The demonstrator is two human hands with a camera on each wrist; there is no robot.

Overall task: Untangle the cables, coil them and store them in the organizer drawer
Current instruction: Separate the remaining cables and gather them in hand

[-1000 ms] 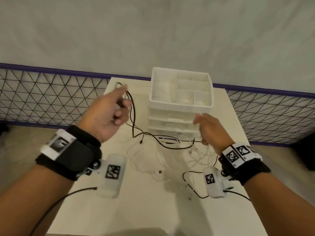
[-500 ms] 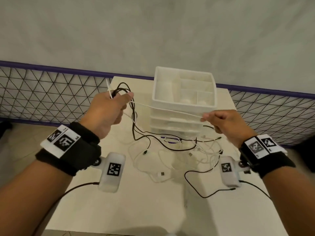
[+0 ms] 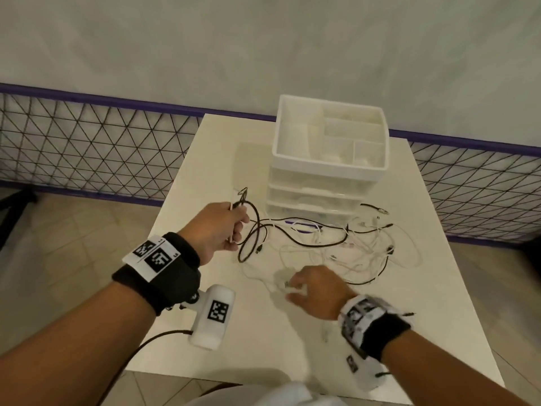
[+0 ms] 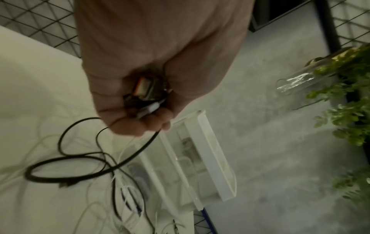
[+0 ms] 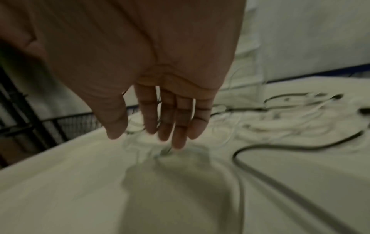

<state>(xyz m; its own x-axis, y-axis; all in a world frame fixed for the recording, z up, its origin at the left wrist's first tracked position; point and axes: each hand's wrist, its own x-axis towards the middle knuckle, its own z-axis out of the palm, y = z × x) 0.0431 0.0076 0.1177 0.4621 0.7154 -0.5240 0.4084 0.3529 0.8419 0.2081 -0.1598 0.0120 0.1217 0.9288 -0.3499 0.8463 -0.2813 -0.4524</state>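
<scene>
The left hand (image 3: pixel 215 230) gripped black and white cable ends (image 4: pixel 149 95) in curled fingers. The right hand (image 3: pixel 317 291), fingers straight and loosely spread, hovered over tangled cables (image 3: pixel 336 244) before the organizer (image 3: pixel 328 168), near bare table (image 3: pixel 263 341) edge.

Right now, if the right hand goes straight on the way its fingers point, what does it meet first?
Probably the thin white cable lying on the white table just below the right hand's fingertips; blur leaves the gap unclear.

My right hand (image 5: pixel 160 76) is blurring in the right wrist view, so I cannot tell whether my fingertips (image 5: pixel 179 142) are touching the white cable (image 5: pixel 164 152). My left hand (image 4: pixel 152 66) is hiding the plugs (image 4: pixel 146 95) I am gripping.
</scene>
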